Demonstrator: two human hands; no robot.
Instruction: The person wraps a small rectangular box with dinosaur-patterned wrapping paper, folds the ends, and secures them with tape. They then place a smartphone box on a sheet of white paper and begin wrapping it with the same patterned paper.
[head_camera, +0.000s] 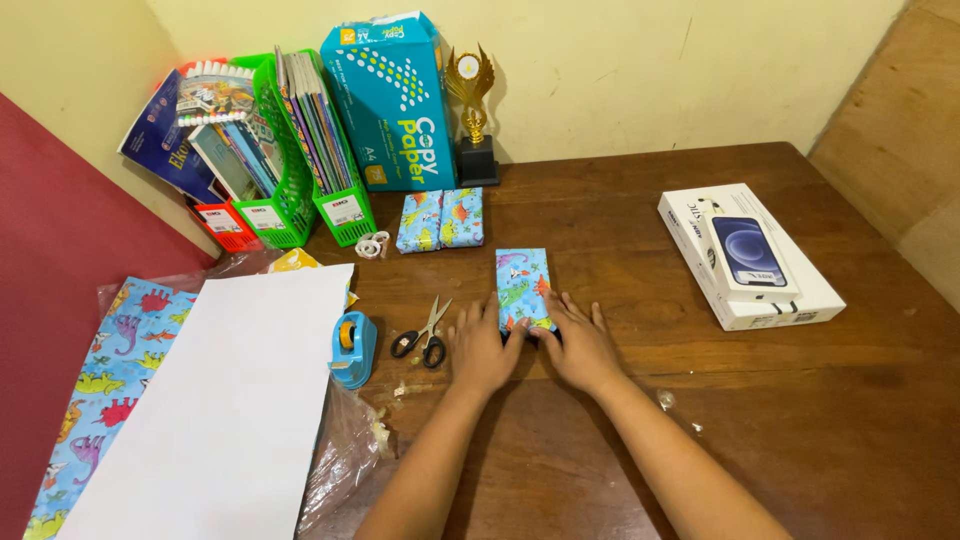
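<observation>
Bare brown counter lies open to the right and near edge, with black-handled scissors just left of the hands. The wrapped box, in blue dinosaur-print paper, lies flat at mid-counter, long side running away. The left hand and right hand rest palm-down, fingers spread, pressing its near end, gripping nothing.

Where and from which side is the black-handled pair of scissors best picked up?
Probably by the black handle loops, from the near side. The scissors lie flat beside the left hand, loops toward the person, blades pointing away toward the wall, so the loops are reached first.
</observation>
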